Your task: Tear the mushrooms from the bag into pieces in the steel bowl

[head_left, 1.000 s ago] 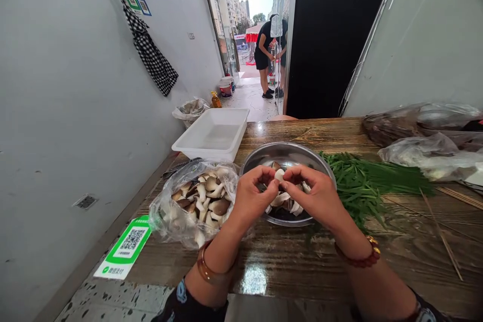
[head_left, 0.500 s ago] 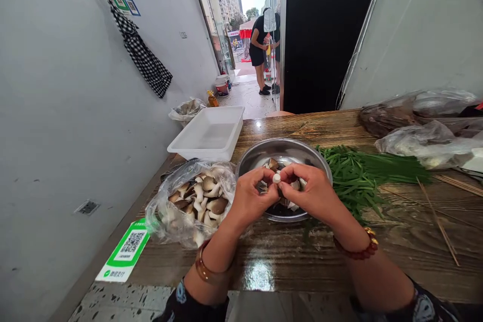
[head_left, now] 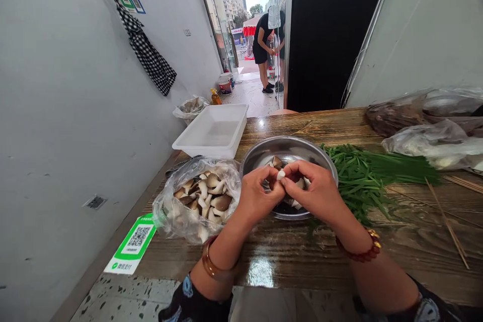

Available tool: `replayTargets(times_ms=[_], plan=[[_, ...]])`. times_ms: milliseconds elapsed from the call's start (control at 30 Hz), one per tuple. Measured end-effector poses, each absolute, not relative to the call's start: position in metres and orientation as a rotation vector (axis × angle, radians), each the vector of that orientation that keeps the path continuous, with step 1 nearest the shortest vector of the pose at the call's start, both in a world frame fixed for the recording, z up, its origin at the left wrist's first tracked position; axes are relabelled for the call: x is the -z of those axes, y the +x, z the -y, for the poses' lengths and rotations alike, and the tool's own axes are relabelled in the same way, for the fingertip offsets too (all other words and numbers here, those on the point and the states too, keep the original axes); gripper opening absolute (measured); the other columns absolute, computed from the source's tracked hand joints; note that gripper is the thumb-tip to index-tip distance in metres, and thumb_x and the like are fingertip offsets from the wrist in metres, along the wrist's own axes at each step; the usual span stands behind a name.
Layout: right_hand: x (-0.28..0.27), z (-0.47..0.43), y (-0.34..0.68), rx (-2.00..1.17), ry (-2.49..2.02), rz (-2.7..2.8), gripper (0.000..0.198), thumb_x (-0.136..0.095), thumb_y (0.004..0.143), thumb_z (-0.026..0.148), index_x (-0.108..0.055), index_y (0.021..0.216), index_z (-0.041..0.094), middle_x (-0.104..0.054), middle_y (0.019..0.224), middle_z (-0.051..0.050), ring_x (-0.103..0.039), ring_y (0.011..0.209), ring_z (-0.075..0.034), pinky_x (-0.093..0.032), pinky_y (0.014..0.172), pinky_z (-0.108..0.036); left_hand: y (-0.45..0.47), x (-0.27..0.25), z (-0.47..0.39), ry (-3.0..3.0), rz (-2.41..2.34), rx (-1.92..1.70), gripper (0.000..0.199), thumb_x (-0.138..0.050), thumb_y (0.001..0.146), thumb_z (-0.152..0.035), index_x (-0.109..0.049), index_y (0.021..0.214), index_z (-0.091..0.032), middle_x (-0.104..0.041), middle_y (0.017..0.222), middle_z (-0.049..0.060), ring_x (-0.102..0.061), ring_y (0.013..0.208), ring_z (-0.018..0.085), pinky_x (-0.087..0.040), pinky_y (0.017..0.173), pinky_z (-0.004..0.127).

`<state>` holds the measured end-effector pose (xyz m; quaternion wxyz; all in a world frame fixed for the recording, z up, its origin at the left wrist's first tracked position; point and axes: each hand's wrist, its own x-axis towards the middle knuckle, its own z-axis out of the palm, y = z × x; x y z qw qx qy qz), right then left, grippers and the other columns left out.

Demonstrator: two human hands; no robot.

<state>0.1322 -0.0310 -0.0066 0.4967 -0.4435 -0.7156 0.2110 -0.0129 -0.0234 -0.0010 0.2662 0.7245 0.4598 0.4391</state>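
Over the steel bowl, my left hand and my right hand meet fingertip to fingertip. Both pinch one pale mushroom piece between thumbs and forefingers. Mushroom pieces lie in the bowl below, partly hidden by my hands. To the left of the bowl, a clear plastic bag stands open with many brown-capped mushrooms inside. Cut green chives touch the bowl's right side.
A white plastic tub sits behind the bag. Plastic bags lie at the right, with thin wooden skewers in front. A green QR card is at the left edge. Beyond the table, a person bends in the doorway.
My view has shifted slightly, so everything sits a little further right. Both hands stay over the bowl, and the pinched mushroom piece has turned a little between the fingertips.
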Motion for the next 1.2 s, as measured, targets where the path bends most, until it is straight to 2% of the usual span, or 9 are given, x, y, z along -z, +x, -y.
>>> replayTargets(times_ms=[167, 433, 633, 867, 1200], plan=[[0.0061, 0.0308, 0.1337, -0.419, -1.122, 1.755, 0.009, -0.054, 0.075, 0.017, -0.061, 0.071, 0.020, -0.062, 0.065, 0.001, -0.055, 0.062, -0.013, -0.041, 0.060, -0.026, -0.0110, -0.0016, 0.0262, 2.035, -1.232, -1.158, 0.009, -0.055, 0.072, -0.017, -0.058, 0.064, -0.017, -0.056, 0.061, -0.002, -0.048, 0.059, 0.010, -0.038, 0.060, 0.022], [0.0067, 0.0313, 0.1339, -0.473, -1.150, 1.709, 0.011, -0.053, 0.070, 0.013, -0.061, 0.066, 0.020, -0.062, 0.062, 0.002, -0.054, 0.059, -0.013, -0.040, 0.059, -0.025, -0.0100, 0.0015, 0.0255, 2.045, -1.162, -1.122, 0.007, -0.057, 0.070, -0.016, -0.059, 0.063, -0.018, -0.055, 0.061, -0.002, -0.048, 0.059, 0.010, -0.038, 0.060, 0.022], [0.0050, 0.0309, 0.1377, -0.438, -1.110, 1.759, 0.008, -0.058, 0.077, 0.019, -0.064, 0.073, 0.020, -0.066, 0.068, 0.000, -0.059, 0.063, -0.015, -0.043, 0.063, -0.027, -0.0137, 0.0014, 0.0238, 1.884, -1.169, -1.200, 0.004, -0.057, 0.070, -0.015, -0.060, 0.071, -0.018, -0.060, 0.069, 0.000, -0.053, 0.065, 0.012, -0.042, 0.064, 0.022], [0.0089, 0.0326, 0.1391, -0.254, -1.013, 1.906, 0.010, -0.055, 0.083, 0.016, -0.063, 0.077, 0.020, -0.068, 0.077, -0.003, -0.061, 0.073, -0.017, -0.045, 0.071, -0.031, -0.0175, 0.0000, 0.0232, 1.871, -1.164, -1.167, 0.002, -0.058, 0.072, -0.016, -0.060, 0.071, -0.017, -0.061, 0.069, 0.001, -0.054, 0.064, 0.012, -0.044, 0.062, 0.023], [0.0092, 0.0349, 0.1334, -0.233, -1.025, 1.817, 0.010, -0.056, 0.080, 0.012, -0.060, 0.075, 0.020, -0.066, 0.072, -0.001, -0.058, 0.068, -0.016, -0.044, 0.065, -0.029, -0.0179, -0.0020, 0.0234, 2.061, -1.212, -1.197, 0.009, -0.053, 0.073, -0.012, -0.060, 0.072, -0.016, -0.063, 0.068, -0.001, -0.056, 0.062, 0.010, -0.044, 0.059, 0.020]])
